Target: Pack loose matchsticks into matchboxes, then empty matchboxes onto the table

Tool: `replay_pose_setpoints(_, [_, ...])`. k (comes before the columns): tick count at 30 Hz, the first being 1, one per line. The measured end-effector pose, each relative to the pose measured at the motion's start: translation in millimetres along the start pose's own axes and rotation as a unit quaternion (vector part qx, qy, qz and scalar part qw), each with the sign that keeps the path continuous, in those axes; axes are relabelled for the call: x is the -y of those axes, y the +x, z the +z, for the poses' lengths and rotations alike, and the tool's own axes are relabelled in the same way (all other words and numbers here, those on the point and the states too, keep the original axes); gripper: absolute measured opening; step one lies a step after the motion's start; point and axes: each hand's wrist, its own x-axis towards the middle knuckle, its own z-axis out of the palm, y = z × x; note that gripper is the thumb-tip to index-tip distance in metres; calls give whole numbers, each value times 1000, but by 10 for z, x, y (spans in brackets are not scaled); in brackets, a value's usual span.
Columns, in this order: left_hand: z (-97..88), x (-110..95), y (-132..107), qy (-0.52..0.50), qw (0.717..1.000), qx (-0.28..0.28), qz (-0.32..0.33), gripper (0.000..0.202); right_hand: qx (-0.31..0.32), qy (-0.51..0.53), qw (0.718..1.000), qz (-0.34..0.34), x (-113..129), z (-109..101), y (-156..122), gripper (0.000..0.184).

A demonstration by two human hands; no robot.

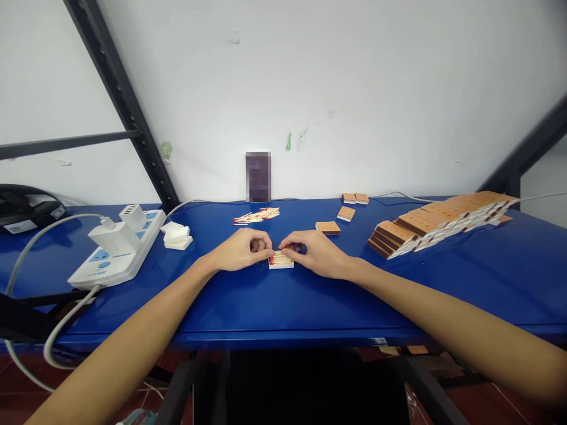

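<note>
Blue-painted metal tabletop (283, 301) runs the full width of the view, set against a plain white wall (376, 88) and flanked by black steel frame struts (119, 100). At the centre, near the front edge, lies a small white cardboard tray filled with red-tipped matches (280, 260). The left hand (243, 250) rests on the tabletop with its fingers curled in, the grip pressed together against the left end of the tray. The right hand (315, 252) lies opposite, its thumb and forefinger pinching the far right edge of the tray and the matches in it. Just behind the hands is a loose heap of red-tipped matches (257, 216). To the right, a long overlapping row of flat brown matchbox sleeves (438, 223) extends toward the far corner, with single brown sleeves (328, 227) lying apart between that row and the heap. To the left sit a short stack of empty white trays (177, 237) and a white power strip with blue socket panels (116, 255), which carries white plug-in adapters and grey cables. A dark upright card (258, 176) leans on the wall; its face is blurred and no writing is legible. A white label on the black device (22, 208) at far left is too small to read.
</note>
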Motion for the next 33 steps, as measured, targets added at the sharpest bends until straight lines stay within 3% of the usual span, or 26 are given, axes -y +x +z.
replay_pose_setpoints(15, [25,-16,11,-9,1000,-9,-9,22,-6,52,996,75,84,3,40,15])
replay_pose_setpoints(21, [6,-40,3,4,1000,-7,-2,19,-17,24,998,63,56,-12,4,18])
replay_pose_setpoints(33, [20,-28,2,24,1000,-16,10,21,-12,-31,999,-20,78,-30,-71,14])
